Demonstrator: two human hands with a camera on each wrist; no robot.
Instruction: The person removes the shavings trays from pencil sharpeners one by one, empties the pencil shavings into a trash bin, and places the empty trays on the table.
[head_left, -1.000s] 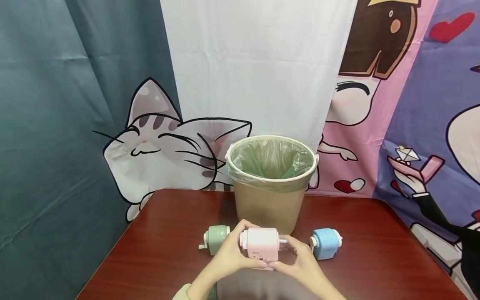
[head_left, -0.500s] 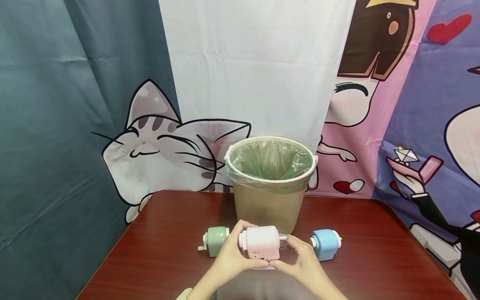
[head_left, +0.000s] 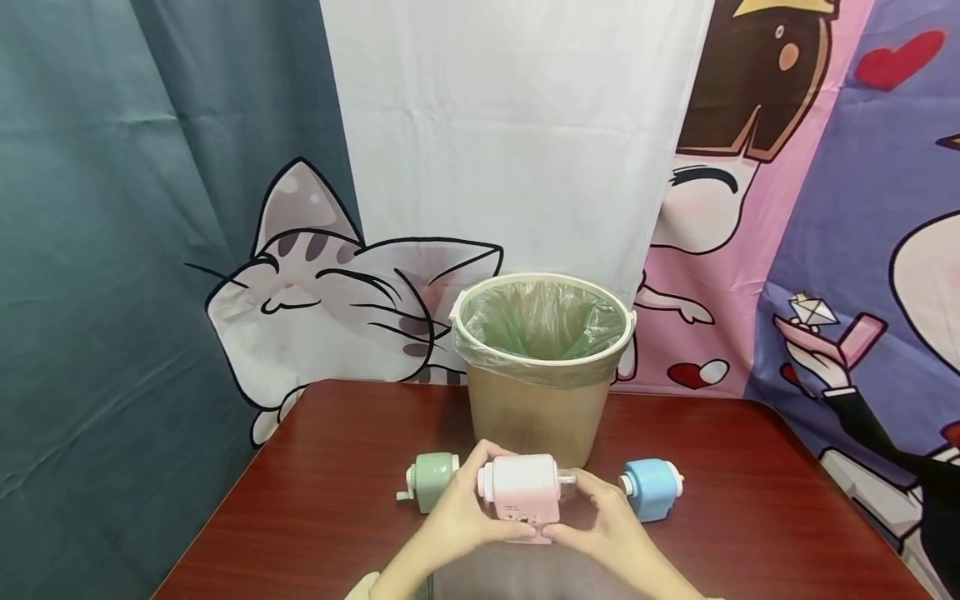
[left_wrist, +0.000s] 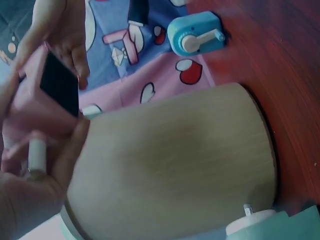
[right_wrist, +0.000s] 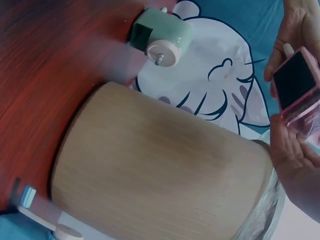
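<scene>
A pink hand-crank pencil sharpener (head_left: 527, 487) is held up in front of the bin by both hands. My left hand (head_left: 467, 508) grips its left side, thumb along the lower front edge and fingers behind. My right hand (head_left: 600, 521) holds the right side, thumb at the same lower edge and a finger by the metal tip that sticks out. In the left wrist view the sharpener's dark base (left_wrist: 60, 84) faces the camera, and the white crank handle (left_wrist: 37, 156) lies near my left palm. The right wrist view also shows the dark base (right_wrist: 295, 80).
A beige bin (head_left: 540, 408) with a green plastic liner (head_left: 543, 321) stands behind the hands. A green sharpener (head_left: 433, 482) sits on the red-brown table (head_left: 330, 500) to the left, a blue sharpener (head_left: 652, 490) to the right. A printed cloth (head_left: 517, 133) hangs behind.
The pink sharpener stays between both hands and tilts only slightly. Otherwise the scene shows just a small shift of the head view.
</scene>
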